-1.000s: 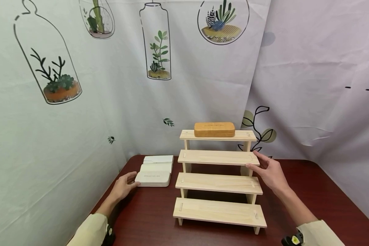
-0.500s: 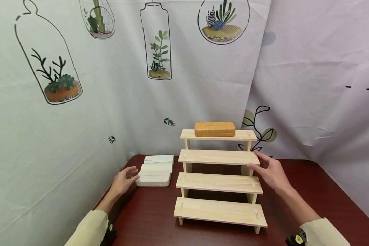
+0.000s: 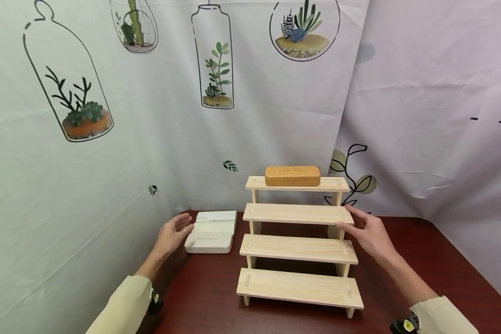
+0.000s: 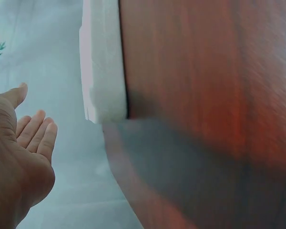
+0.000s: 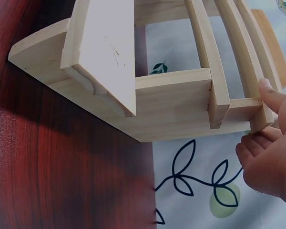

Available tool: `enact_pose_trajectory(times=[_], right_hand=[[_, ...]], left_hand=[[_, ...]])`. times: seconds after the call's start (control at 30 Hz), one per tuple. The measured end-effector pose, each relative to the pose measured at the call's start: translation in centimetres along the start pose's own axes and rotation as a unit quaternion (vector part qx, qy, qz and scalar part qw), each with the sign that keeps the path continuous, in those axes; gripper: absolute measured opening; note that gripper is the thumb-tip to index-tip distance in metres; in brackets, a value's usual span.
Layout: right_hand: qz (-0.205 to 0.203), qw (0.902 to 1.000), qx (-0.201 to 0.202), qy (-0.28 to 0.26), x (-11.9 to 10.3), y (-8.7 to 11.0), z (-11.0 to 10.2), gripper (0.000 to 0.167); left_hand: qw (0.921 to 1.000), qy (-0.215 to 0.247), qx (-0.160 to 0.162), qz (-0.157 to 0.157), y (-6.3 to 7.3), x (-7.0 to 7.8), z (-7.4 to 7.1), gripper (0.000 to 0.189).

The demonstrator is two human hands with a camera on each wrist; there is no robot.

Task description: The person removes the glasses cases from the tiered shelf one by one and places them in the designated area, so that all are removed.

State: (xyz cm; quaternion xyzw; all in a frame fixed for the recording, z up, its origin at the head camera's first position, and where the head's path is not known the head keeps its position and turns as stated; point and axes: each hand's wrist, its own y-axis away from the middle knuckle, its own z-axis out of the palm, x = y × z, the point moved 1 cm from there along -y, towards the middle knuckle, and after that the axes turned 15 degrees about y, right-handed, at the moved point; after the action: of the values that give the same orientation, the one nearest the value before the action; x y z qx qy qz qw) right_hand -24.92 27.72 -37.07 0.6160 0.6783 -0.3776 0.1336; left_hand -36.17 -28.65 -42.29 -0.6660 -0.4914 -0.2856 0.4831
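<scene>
My left hand (image 3: 170,237) hovers just left of a white case (image 3: 209,243) with rounded corners and faint print, its fingers loosely extended and holding nothing. In the left wrist view, a gap shows between the hand (image 4: 26,157) and the white case (image 4: 106,67). On the right, my hand (image 3: 372,235) grips the right end of a board on the four-tier wooden display stand (image 3: 296,213), second from the top. The right wrist view has the thumb (image 5: 271,95) on one face of that board and the fingers curled at the other.
A tan case (image 3: 292,176) lies on the stand's top board. Behind the white case are pale flat box-like pieces (image 3: 213,226). The dark red table (image 3: 200,297) meets a printed cloth backdrop (image 3: 267,120) at the left and back.
My left hand has let go of the white case's left side and lifted away, up and slightly farther back. The right hand keeps its grip on the stand, which stays put.
</scene>
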Motion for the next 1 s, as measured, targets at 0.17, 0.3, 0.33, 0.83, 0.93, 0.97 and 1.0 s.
enact_pose_trajectory(times=[0.17,0.3,0.33,0.83,0.93,0.97,1.0], right_hand=[[0.002,1.0000,0.001,0.008,0.1,0.1,-0.2,0.079],[0.007,0.9999,-0.002,0.008,0.1,0.2,-0.3,0.080],[0.009,0.9999,-0.003,0.007,0.1,0.2,-0.3,0.080],[0.015,0.9992,-0.011,-0.036,-0.2,-0.7,-1.2,0.090],[0.017,0.9993,-0.011,-0.032,-0.3,-0.8,-1.4,0.090],[0.017,0.9993,-0.012,-0.031,-0.4,-0.8,-1.5,0.090],[0.018,0.9993,-0.012,-0.032,-0.5,-0.9,-1.5,0.090]], left_hand=[[0.9999,0.015,-0.004,0.006,-0.7,1.1,0.6,0.059],[0.9994,0.030,-0.016,0.006,-1.1,2.2,1.3,0.060],[0.9993,0.033,-0.018,0.008,-1.3,2.5,1.5,0.060],[0.9940,0.067,-0.047,0.072,-3.4,7.4,4.9,0.047],[0.9916,0.078,-0.053,0.089,-3.8,8.2,5.7,0.047],[0.9911,0.082,-0.055,0.088,-3.9,8.4,6.0,0.048],[0.9904,0.089,-0.057,0.089,-3.9,8.7,6.3,0.049]])
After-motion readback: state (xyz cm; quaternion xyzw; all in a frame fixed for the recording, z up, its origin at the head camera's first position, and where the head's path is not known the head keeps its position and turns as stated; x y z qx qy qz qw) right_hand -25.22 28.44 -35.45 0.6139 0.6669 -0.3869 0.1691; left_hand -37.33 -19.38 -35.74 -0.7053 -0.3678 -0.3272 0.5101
